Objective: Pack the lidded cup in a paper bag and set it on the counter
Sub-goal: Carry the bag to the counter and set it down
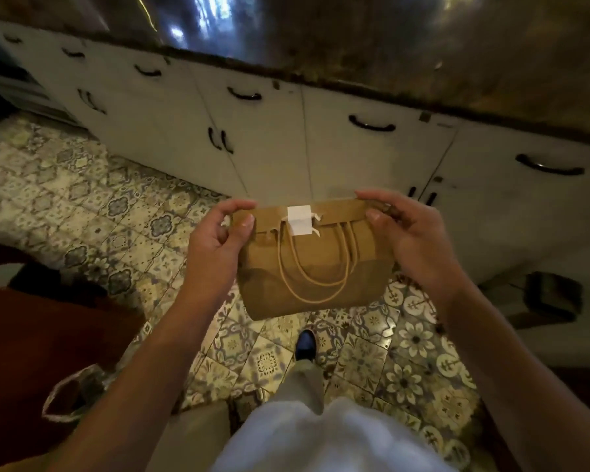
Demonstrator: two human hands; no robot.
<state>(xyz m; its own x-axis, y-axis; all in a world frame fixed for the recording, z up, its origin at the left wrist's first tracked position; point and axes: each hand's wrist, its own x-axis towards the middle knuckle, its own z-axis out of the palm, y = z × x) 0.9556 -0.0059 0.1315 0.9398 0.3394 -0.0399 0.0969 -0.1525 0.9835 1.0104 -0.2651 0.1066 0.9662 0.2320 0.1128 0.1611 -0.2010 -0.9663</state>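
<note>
Left hand (218, 233) clamped on the left end of the folded top of a brown paper bag (310, 267), thumb pressed on the near face, fingers curled over the far side. Right hand (406, 233) pinching the right end of the same fold, thumb on the near face, fingertips hooked over the top edge. Bag held upright in the air between both hands, above the patterned tile floor (82, 206), in front of white cabinets (338, 158) with dark handles (372, 125). Top of bag folded over toward the viewer and fastened at its middle with a white sticker (299, 219); small white paper tabs showing just beside the sticker. Two tan twisted-paper carry handles (315, 267) hanging down in loops against the near face of the bag, below the fold. Lidded cup not visible; cannot tell from outside whether it sits within the closed bag. Dark stone counter (423, 56) running across the upper part of the view, well above and beyond the bag, with bright reflections on its glossy surface. One dark shoe (305, 344) on the tiles beneath the bag, pale trouser leg (307, 383) and white shirt (331, 441) below. Dark reddish furniture (31, 335) at the left, with a light-edged bag or basket (72, 393) near its foot, too blurred to name surely. Dark boxlike thing (552, 294) on the floor at right, against the cabinets.
</note>
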